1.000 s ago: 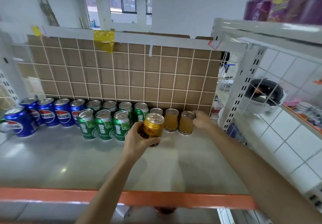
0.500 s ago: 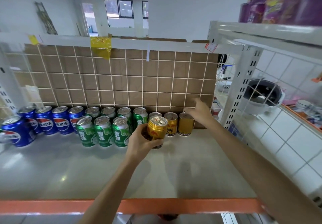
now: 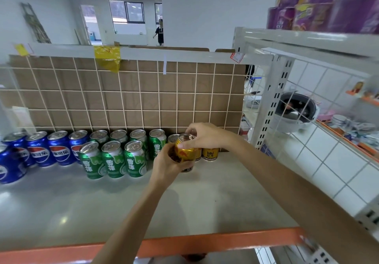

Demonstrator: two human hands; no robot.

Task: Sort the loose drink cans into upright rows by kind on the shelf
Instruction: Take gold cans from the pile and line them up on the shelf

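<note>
Grey shelf (image 3: 215, 202) with orange front lip, backed by brown board behind white wire grid (image 3: 127, 93); open room beyond.

Change noted: right hand (image 3: 207, 135), half a second back reaching empty toward the grid at 1 o'clock, now brought across onto the gold can (image 3: 184, 150). A second back, same hand at the rear gold cans. Left hand (image 3: 170, 165) unchanged in its hold throughout.

Hand states: left wrapped round lower body of gold can from 7 o'clock side; right pinching its top rim, thumb on the near face, fingertips over the lid. Both closed on the one can.

Location: can held roughly upright, centre of shelf, directly in front of the standing gold cans (image 3: 210, 154) at rear. Base hidden by left hand; contact with shelf cannot be told.

Appearance: short, gold body with red-and-dark print, silver lid with pull tab. No dents visible.

Standing stock: blue cans (image 3: 39, 150) at 9 o'clock, green cans (image 3: 112, 159) between, both upright in rows.

Judgement: two-handed grip suggests hand-over or final placing into gold row. Sorting appears nearly complete.
</note>
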